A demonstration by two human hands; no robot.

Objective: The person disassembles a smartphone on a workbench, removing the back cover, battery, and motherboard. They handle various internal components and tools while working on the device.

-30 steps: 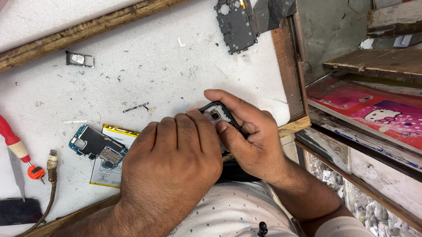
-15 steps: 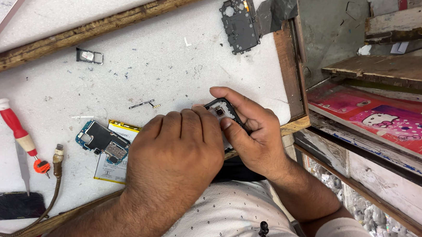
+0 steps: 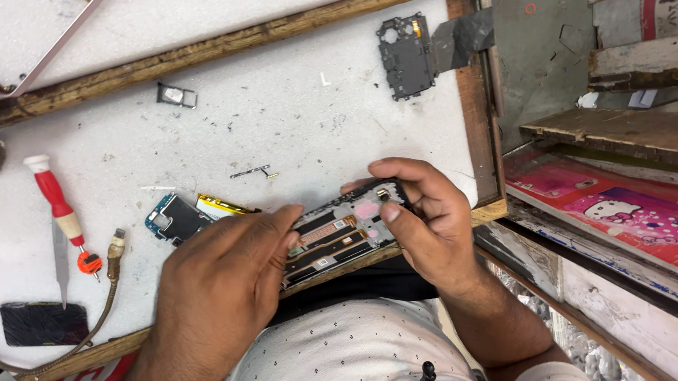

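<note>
Opened phone frame (image 3: 342,231) with bare circuitry, held over the near edge of the white worktop (image 3: 280,125). Right hand (image 3: 426,218) curled round its far end, fingers (image 3: 390,213) pinching the frame by the camera corner. Left hand (image 3: 222,285) laid on the near end, fingers pressed together and flat. Just beside: blue circuit board (image 3: 173,219) on a yellow battery (image 3: 222,206). Farther left: red screwdriver (image 3: 58,207), cable (image 3: 106,279), dark screen piece (image 3: 42,323). Near the far corner: black cover plate (image 3: 405,56).

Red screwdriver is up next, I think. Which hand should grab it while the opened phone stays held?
Left, probably. The left hand only rests fingertips on the opened phone and lies on the same side as the red screwdriver. The right hand wraps the phone's far end, holding it steady.
</note>
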